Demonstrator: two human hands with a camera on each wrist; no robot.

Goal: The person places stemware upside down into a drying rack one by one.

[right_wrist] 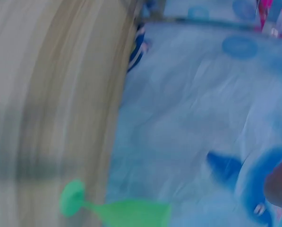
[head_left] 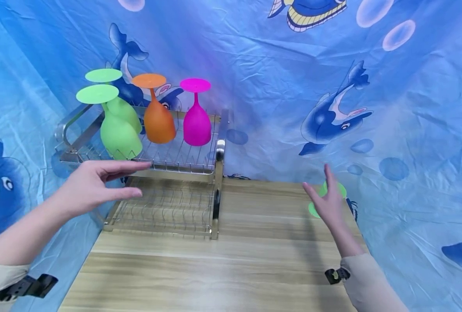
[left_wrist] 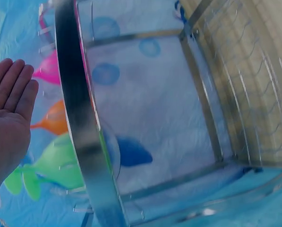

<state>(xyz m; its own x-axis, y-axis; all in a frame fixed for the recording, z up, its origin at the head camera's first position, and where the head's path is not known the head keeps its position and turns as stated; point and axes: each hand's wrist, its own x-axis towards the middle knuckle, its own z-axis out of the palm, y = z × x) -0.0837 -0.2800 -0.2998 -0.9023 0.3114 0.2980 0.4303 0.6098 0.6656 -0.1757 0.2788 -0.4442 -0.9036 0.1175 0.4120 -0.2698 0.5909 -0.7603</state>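
Note:
Fingers extended and thumb apart, my left hand hovers before the front edge of a two-tier metal dish rack, holding nothing. Upside down on the rack's upper tier are two green wine glasses, one partly behind the other, an orange wine glass and a pink wine glass. On the right, my right hand is raised with thumb and fingers spread. Behind it, another green wine glass stands upright on the table, partly hidden by the hand in the head view; no contact can be made out.
The wood-grain table carries the rack at its back left. No dishes show on the lower wire tier. A blue curtain printed with dolphins hangs behind and at both sides.

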